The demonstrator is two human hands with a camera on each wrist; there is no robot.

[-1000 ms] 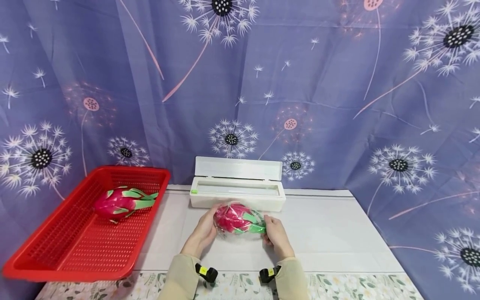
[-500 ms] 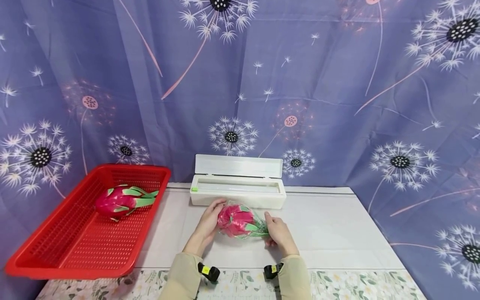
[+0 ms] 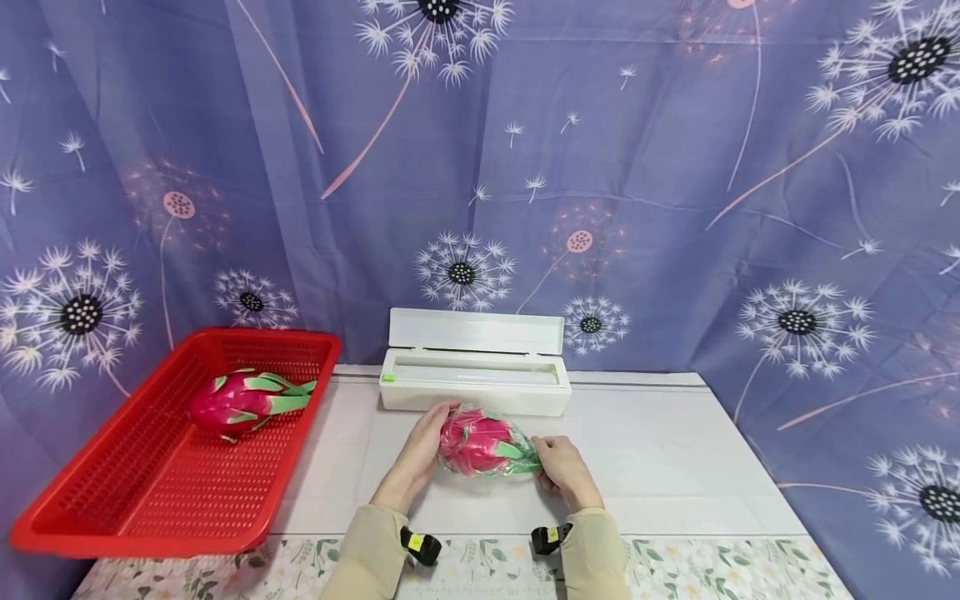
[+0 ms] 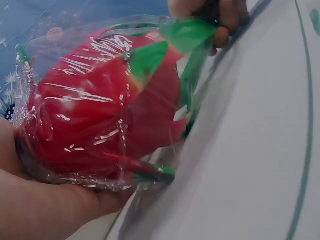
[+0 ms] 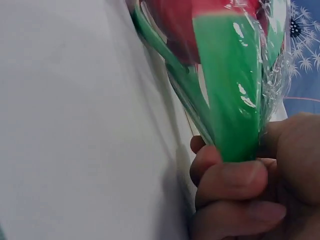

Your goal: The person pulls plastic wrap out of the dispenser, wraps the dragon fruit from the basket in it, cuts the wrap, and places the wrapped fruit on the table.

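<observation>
A pink-red dragon fruit (image 3: pixel 477 443) with green leaf tips, wrapped in clear, glossy plastic film, lies on its side between my two hands at the middle of the table. My left hand (image 3: pixel 420 454) cups its round end; in the left wrist view the thumb (image 4: pixel 65 205) runs along the underside of the wrapped fruit (image 4: pixel 105 110). At the other end, my right hand (image 3: pixel 567 469) grips the gathered green leaf tips (image 5: pixel 232 90) through the film, its fingers (image 5: pixel 232 180) curled round them in the right wrist view.
Just behind the hands stands a white film dispenser box (image 3: pixel 476 400), lid (image 3: pixel 476 332) up, with a roll inside. At the left, a red plastic basket (image 3: pixel 172 546) holds another dragon fruit (image 3: pixel 240 404). A patterned blue curtain (image 3: pixel 637 167) hangs behind the white table cover (image 3: pixel 675 467).
The wrapped dragon fruit and both hands have shifted slightly to the right. My right hand's fingers have closed further round the leaf tips, and the film there looks gathered in tighter.
</observation>
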